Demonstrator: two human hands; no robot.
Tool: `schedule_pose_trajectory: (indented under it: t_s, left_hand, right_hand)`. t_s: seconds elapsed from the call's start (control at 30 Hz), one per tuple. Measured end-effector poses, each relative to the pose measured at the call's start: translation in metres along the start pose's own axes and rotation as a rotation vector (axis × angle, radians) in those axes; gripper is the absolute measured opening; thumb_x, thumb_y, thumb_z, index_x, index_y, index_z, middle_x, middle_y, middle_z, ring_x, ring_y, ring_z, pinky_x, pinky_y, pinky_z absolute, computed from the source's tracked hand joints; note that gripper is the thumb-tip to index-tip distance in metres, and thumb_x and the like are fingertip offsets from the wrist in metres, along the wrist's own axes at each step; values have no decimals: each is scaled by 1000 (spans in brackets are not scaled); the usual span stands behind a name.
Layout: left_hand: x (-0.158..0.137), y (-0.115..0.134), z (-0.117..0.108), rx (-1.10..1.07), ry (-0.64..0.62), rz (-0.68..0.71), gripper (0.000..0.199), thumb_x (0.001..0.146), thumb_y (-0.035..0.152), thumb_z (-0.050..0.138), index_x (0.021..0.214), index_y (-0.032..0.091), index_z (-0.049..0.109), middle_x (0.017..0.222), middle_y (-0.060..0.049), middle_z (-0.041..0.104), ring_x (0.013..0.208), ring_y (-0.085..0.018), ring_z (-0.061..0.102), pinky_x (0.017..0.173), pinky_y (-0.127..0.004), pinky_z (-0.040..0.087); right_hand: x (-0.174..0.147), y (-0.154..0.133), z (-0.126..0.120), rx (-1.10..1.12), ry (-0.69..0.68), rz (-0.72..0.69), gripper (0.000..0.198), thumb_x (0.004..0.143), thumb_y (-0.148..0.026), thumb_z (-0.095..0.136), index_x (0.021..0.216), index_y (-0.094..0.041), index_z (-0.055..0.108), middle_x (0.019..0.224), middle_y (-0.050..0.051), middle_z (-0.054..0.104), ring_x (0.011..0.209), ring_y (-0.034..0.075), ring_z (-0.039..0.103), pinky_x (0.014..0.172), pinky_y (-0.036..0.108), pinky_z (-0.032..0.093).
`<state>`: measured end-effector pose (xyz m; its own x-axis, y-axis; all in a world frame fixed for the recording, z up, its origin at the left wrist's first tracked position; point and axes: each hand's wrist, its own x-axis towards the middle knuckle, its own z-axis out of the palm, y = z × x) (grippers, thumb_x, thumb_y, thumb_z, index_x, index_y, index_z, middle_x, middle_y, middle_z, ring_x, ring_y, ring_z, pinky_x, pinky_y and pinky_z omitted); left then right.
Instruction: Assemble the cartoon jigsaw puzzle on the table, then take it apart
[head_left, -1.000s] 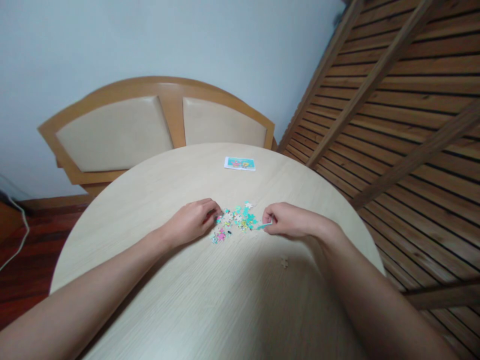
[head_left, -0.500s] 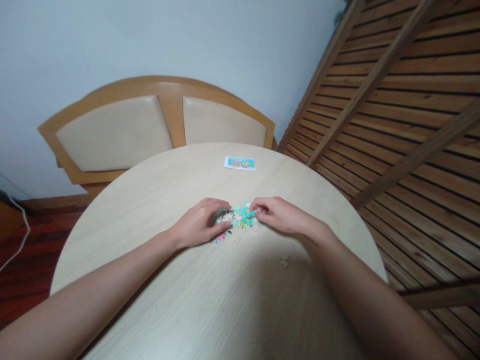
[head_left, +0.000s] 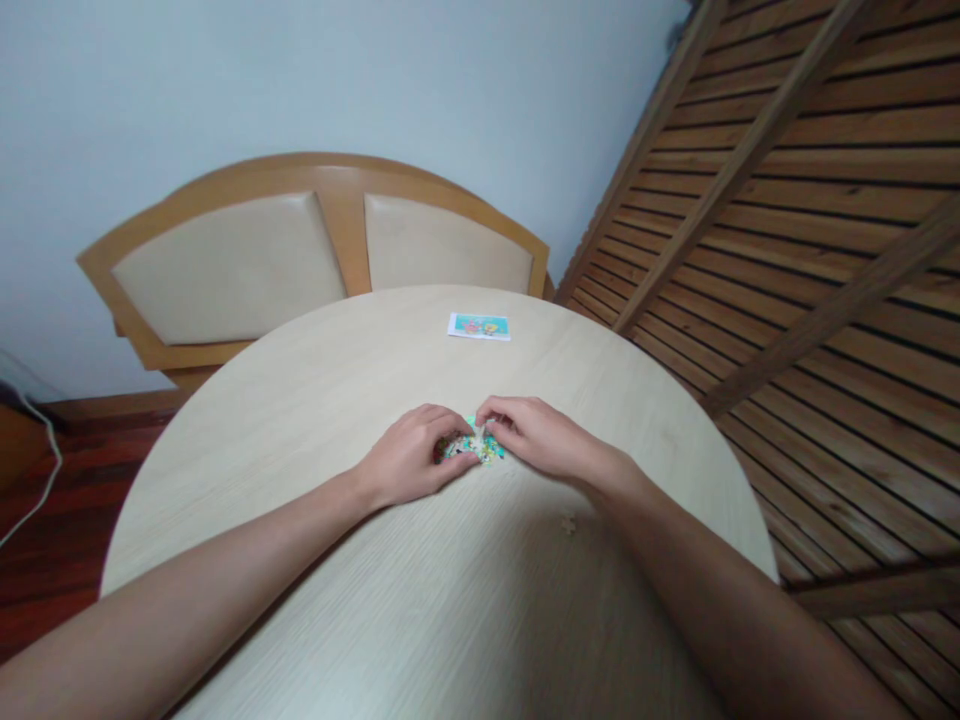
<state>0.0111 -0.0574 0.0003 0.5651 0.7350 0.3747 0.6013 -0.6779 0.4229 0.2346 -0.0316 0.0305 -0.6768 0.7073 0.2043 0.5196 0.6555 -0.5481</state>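
A small heap of jigsaw puzzle pieces [head_left: 491, 447], turquoise, yellow and whitish, lies on the pale round table [head_left: 390, 610] between my hands. My left hand [head_left: 418, 452] cups the heap's left side, its thumb and fingers curved apart. On the right, my right hand [head_left: 536, 432] rests against the heap with bent fingers, the index finger reaching over the top and the thumb lower down. Both hands touch pieces and hide part of the heap. One loose puzzle piece [head_left: 568, 523] lies nearer me, under my right forearm's shadow.
A small card with a colourful cartoon picture [head_left: 480, 326] lies toward the table's far side. Behind the table stands a wooden headboard with cream padded panels [head_left: 232, 265]. Wooden slats [head_left: 787, 250] slope along the right, and a white cable [head_left: 52, 450] hangs at the left.
My right hand has moved left, and my left hand slightly right, so they are closer together. The pieces between them are pushed into a tighter heap. The card and the loose piece stay put.
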Motion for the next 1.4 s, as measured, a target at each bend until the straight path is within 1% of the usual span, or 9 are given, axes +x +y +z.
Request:
schedule_pose_trajectory:
  t_s: [0.17, 0.37, 0.6, 0.7, 0.8, 0.93, 1.03, 1.13, 1.4]
  left_hand:
    - [1, 8, 1, 9, 68, -187, 20, 96, 34, 56, 97, 20, 70, 89, -5, 73, 81, -21, 66, 75, -34, 50]
    - [0, 5, -3, 120, 98, -203, 22, 97, 31, 51, 93, 19, 70, 88, -7, 73, 83, -22, 66, 75, -34, 50]
    - [1, 7, -3, 129, 123, -261, 20, 94, 30, 52, 90, 19, 68, 85, -6, 72, 78, -22, 66, 72, -34, 50]
    - [1, 3, -5, 117, 116, -298, 21, 95, 30, 50, 94, 19, 68, 89, -7, 73, 83, -23, 67, 75, -36, 52]
    - [-1, -4, -6, 115, 88, -301, 26, 95, 35, 53, 108, 18, 68, 101, -9, 74, 96, -26, 67, 84, -41, 53]
    - [-6, -8, -4, 86, -11, -141, 49, 90, 43, 64, 131, 17, 58, 125, -13, 68, 114, -30, 62, 99, -46, 49]
    - [-7, -9, 1, 74, -50, -32, 54, 89, 40, 67, 136, 18, 53, 133, -13, 64, 120, -31, 58, 103, -47, 47]
    - [-5, -10, 4, 56, -43, -45, 37, 94, 31, 61, 129, 19, 57, 123, -11, 68, 114, -28, 60, 100, -43, 49]
    - [-1, -15, 6, 11, -13, -108, 24, 94, 19, 56, 117, 19, 61, 107, -8, 70, 102, -24, 65, 92, -38, 52]
  right_hand:
    - [3, -7, 7, 18, 34, 91, 15, 92, -21, 61, 106, -20, 68, 82, 2, 70, 73, 15, 63, 67, 24, 43]
    - [4, -7, 5, 27, 62, 152, 9, 91, -22, 64, 97, -18, 70, 83, 4, 74, 75, 16, 66, 68, 25, 46]
    - [7, -12, 8, -143, 101, 168, 11, 90, -20, 62, 95, -19, 72, 83, 4, 75, 74, 16, 67, 67, 25, 44]
    - [5, -10, 5, -199, 71, 168, 19, 94, -21, 57, 102, -20, 74, 92, 5, 77, 81, 18, 69, 72, 27, 45]
    - [-1, -3, -2, -244, 52, 201, 29, 93, -31, 60, 118, -19, 71, 112, 10, 74, 97, 23, 68, 84, 31, 47]
    - [-9, 9, -9, -235, -66, 196, 67, 77, -52, 78, 133, -19, 63, 128, 14, 67, 115, 30, 61, 97, 38, 45]
    - [-10, 11, -9, -193, -116, 163, 54, 80, -43, 77, 127, -20, 68, 121, 12, 69, 112, 28, 62, 96, 37, 45]
    - [-7, 7, -5, -174, -93, 144, 34, 84, -29, 70, 117, -19, 72, 112, 11, 72, 103, 25, 65, 91, 34, 46]
    - [-3, 3, -2, -127, -87, 153, 25, 75, -15, 66, 99, -18, 72, 90, 5, 72, 78, 18, 62, 68, 26, 42]
